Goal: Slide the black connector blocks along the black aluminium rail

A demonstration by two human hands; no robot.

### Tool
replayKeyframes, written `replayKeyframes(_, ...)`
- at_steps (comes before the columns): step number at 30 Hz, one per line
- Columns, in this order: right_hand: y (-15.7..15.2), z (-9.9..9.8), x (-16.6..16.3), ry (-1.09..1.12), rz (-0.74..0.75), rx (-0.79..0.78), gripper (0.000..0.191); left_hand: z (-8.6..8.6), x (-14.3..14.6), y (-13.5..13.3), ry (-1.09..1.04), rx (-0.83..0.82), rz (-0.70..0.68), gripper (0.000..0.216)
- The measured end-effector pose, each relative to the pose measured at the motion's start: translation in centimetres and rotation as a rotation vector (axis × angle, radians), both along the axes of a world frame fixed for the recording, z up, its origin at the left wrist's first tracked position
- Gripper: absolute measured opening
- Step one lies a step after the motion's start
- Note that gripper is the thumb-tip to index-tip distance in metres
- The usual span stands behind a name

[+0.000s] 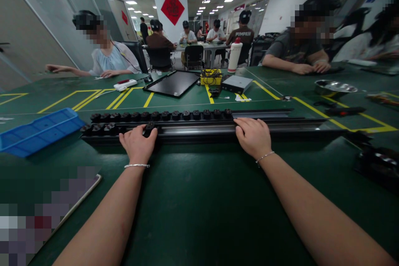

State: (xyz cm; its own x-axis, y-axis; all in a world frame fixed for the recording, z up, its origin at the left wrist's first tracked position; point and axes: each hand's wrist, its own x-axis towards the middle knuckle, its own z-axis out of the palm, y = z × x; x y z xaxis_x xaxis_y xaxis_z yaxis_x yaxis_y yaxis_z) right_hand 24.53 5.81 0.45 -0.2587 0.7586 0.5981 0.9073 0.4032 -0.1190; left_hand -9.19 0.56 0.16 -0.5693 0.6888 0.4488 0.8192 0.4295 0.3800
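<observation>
Two long black rails (280, 124) lie side by side across the green table (199, 208) in front of me. Several small black parts (174, 115) sit in a row along the far rail, and a few more stand at the left end of the near rail. My left hand (138, 143) pinches one small black part (150, 126) on the near rail, fingers closed round it. My right hand (252, 136) rests on the near rail near its middle, fingers curled over its top edge, pressing it down.
A blue plastic tray (37, 131) lies at the left, a phone or tablet (46, 212) at the near left. Farther back are a black panel (173, 83), a yellow box of cables (211, 77), a grey box (237, 84), a white bottle (234, 56) and a metal dish (335, 87). Other people sit around the tables.
</observation>
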Motion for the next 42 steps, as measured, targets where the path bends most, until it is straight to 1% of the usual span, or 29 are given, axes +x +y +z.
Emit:
replayKeyframes(10, 0.19, -0.11, -0.43, 0.006, -0.052, 0.027, 0.033, 0.18, 0.33, -0.09, 0.023, -0.013, -0.012, 0.046)
replayKeyframes(18, 0.25, -0.08, -0.33, 0.029, -0.015, 0.027, 0.033, 0.12, 0.28, -0.12, 0.022, -0.012, -0.019, 0.045)
replayKeyframes(31, 0.35, -0.06, -0.33, 0.02, -0.03, 0.021, 0.033, 0.38, 0.44, -0.27, 0.008, -0.018, -0.035, 0.045)
replayKeyframes(42, 0.35, -0.07, -0.34, 0.0, -0.039, 0.03, 0.032, 0.06, 0.16, -0.23, 0.002, -0.03, -0.058, 0.049)
